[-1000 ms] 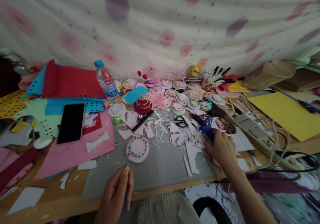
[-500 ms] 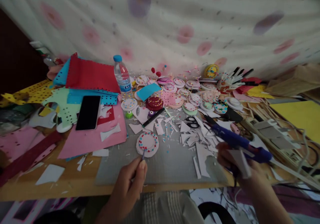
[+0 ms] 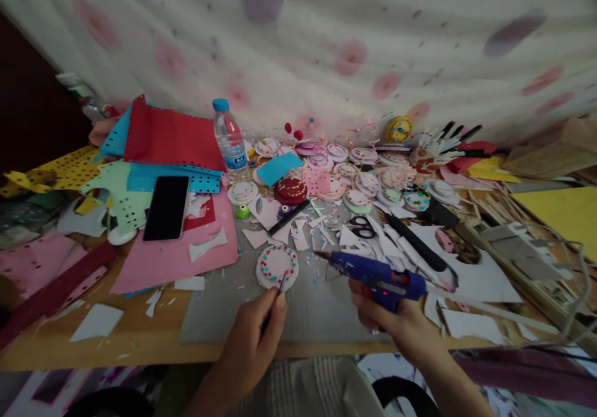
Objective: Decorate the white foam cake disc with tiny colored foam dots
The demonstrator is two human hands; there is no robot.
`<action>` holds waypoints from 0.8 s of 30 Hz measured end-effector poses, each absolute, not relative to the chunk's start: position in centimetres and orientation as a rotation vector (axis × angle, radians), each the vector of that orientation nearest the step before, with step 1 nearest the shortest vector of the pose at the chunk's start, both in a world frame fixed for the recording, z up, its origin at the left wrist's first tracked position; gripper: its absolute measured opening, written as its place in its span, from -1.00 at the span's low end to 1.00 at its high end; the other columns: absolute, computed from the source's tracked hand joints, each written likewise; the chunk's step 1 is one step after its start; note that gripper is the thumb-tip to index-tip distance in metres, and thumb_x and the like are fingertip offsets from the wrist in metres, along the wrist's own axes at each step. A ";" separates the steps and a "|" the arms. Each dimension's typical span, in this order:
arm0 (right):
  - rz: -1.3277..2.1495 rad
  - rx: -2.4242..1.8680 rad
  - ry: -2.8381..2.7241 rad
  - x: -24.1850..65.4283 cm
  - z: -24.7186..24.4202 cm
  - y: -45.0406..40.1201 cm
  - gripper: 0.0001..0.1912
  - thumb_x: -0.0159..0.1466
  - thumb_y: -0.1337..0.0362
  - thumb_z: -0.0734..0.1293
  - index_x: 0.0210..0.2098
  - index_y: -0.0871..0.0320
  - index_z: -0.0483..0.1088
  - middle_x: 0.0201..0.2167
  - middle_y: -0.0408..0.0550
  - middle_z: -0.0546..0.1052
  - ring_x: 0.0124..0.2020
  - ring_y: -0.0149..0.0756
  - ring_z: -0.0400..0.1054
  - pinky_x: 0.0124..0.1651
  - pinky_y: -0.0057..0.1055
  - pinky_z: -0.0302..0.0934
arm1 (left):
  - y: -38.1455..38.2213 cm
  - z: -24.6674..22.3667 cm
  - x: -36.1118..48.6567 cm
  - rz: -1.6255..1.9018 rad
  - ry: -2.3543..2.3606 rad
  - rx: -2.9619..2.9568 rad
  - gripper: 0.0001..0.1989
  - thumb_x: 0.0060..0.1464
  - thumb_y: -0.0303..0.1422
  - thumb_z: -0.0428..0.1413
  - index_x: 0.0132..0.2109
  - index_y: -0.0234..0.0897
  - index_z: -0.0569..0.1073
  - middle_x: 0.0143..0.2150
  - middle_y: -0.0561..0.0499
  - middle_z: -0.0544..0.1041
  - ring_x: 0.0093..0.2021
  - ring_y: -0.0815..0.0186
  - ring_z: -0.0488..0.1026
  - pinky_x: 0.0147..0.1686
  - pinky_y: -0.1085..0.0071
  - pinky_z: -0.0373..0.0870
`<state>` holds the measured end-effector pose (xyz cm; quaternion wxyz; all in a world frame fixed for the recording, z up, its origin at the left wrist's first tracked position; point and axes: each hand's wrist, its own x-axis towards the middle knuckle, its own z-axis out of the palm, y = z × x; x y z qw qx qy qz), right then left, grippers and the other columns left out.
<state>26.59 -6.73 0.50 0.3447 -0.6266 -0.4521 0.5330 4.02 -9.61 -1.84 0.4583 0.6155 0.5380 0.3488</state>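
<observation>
My left hand (image 3: 259, 324) is closed round slim tweezers (image 3: 281, 284), their tip at the lower right of a small round white disc (image 3: 275, 261). Red and blue stars form a ring on that disc, which lies on a grey cutting mat (image 3: 317, 317). In my right hand (image 3: 396, 320) is a blue hot glue gun (image 3: 377, 275), gripped by its handle. Its nozzle points left, just to the right of the disc and apart from it. A small red light shows on the gun, and a white glue stick (image 3: 494, 308) sticks out of its back.
Behind the mat stand many decorated paper discs (image 3: 290, 191) and a water bottle (image 3: 230, 137). Scissors (image 3: 362, 227), a black pen (image 3: 288, 218) and white paper scraps lie nearby. A phone (image 3: 166, 208) rests on pink sheets at left; a power strip (image 3: 522, 261) is at right.
My right hand has brought the glue gun left, over the mat toward the disc. The tweezers' tip has shifted right along the disc's lower edge.
</observation>
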 end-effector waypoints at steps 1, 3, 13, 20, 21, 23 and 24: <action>1.353 -1.666 -1.230 26.5 0.7 -7.2 -0.65 0.02 -0.02 0.39 -0.52 0.15 0.36 -0.65 -0.19 0.30 -0.61 -0.44 0.13 -0.54 -0.46 0.12 | -9.7 -1.8 4.0 0.854 1.334 1.532 -0.65 0.33 -0.23 -0.18 -0.44 -0.21 0.13 -0.61 0.20 0.11 -0.62 0.45 0.10 -0.57 0.46 0.02; 1.259 -1.739 -1.338 26.2 1.1 -8.1 -0.69 0.02 0.00 0.37 -0.55 0.13 0.41 -0.65 -0.16 0.35 -0.60 -0.40 0.19 -0.53 -0.46 0.17 | -9.8 -1.6 4.1 0.847 1.347 1.570 -0.67 0.33 -0.27 -0.18 -0.44 -0.22 0.16 -0.60 0.19 0.12 -0.61 0.45 0.12 -0.56 0.47 0.03; 1.200 -1.771 -1.461 25.8 1.3 -8.4 -0.71 0.03 0.03 0.34 -0.62 0.11 0.36 -0.70 -0.19 0.33 -0.64 -0.41 0.18 -0.61 -0.51 0.13 | -9.8 -0.5 4.5 0.806 1.293 1.615 -0.67 0.33 -0.29 -0.18 -0.44 -0.21 0.13 -0.60 0.20 0.07 -0.62 0.46 0.08 -0.56 0.46 0.01; 1.188 -1.762 -1.468 25.7 1.4 -8.5 -0.74 0.04 0.04 0.33 -0.57 0.11 0.39 -0.67 -0.19 0.33 -0.62 -0.41 0.18 -0.57 -0.50 0.13 | -9.7 -0.7 4.5 0.802 1.279 1.631 -0.69 0.32 -0.30 -0.18 -0.44 -0.21 0.12 -0.59 0.20 0.08 -0.61 0.45 0.09 -0.55 0.45 0.00; 1.185 -1.753 -1.460 25.7 1.4 -8.5 -0.74 0.04 0.04 0.33 -0.57 0.11 0.39 -0.66 -0.19 0.34 -0.62 -0.41 0.18 -0.56 -0.49 0.14 | -9.7 -0.6 4.5 0.806 1.278 1.635 -0.68 0.32 -0.31 -0.18 -0.44 -0.21 0.11 -0.59 0.20 0.08 -0.61 0.45 0.08 -0.55 0.45 0.00; 1.179 -1.736 -1.452 25.7 1.3 -8.6 -0.73 0.05 0.03 0.33 -0.57 0.11 0.38 -0.66 -0.19 0.34 -0.62 -0.42 0.17 -0.55 -0.49 0.15 | -9.6 -0.6 4.5 0.804 1.274 1.639 -0.68 0.32 -0.32 -0.18 -0.45 -0.21 0.10 -0.59 0.20 0.08 -0.60 0.45 0.08 -0.55 0.45 0.00; 1.174 -1.733 -1.453 25.7 1.3 -8.6 -0.73 0.05 0.03 0.33 -0.58 0.11 0.37 -0.66 -0.19 0.33 -0.62 -0.42 0.16 -0.55 -0.48 0.14 | -9.6 -0.5 4.5 0.799 1.275 1.638 -0.68 0.32 -0.32 -0.18 -0.45 -0.21 0.10 -0.59 0.20 0.08 -0.60 0.45 0.07 -0.55 0.45 -0.01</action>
